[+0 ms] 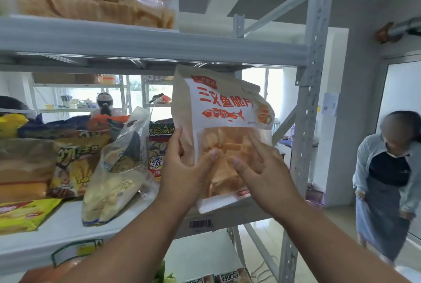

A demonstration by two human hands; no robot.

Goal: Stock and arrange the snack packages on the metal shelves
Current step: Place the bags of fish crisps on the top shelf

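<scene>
Both hands grip the tall tan paper crisp bag with red lettering [222, 136], left hand [186, 166] and right hand [257, 168] pinching its front. It's standing right at the grey metal shelf [95, 221] edge. Let go sloppy and it could tip off.

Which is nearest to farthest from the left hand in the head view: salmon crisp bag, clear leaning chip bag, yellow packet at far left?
1. salmon crisp bag, gripped by the left hand.
2. clear leaning chip bag, just left, mid-shelf.
3. yellow packet, far left, lying flat.
</scene>
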